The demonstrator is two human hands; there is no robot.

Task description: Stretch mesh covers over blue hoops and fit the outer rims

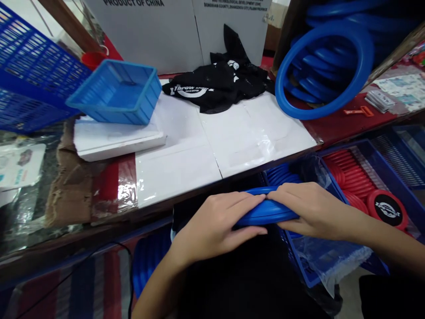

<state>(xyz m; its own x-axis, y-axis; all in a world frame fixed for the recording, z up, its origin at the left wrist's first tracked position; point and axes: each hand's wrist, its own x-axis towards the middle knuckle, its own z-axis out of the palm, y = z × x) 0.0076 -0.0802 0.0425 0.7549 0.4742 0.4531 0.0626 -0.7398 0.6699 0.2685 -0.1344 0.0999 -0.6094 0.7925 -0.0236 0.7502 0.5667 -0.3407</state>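
A blue plastic ring (pixel 267 213), seen nearly edge-on, is held over my lap in front of the table edge. My left hand (pixel 217 221) grips its left part, with the thumb below and the fingers on top. From the other side my right hand (pixel 308 208) closes on it, fingertips meeting those of the left at the upper rim. Whether anything fills the ring's middle cannot be seen. On the white table top (pixel 186 164) beyond lies a heap of black printed fabric (pixel 219 86). A larger-looking blue ring (pixel 282 88) leans at the right of that fabric.
A light blue tray (pixel 114 116) sits on a white slab (pixel 122 148) at the left, beside a dark blue basket (pixel 26 57). Several blue rings (pixel 322 66) fill the back right. Below, a crate (pixel 411 204) holds red discs (pixel 387 210). An orange tool (pixel 360 111) lies on red cloth.
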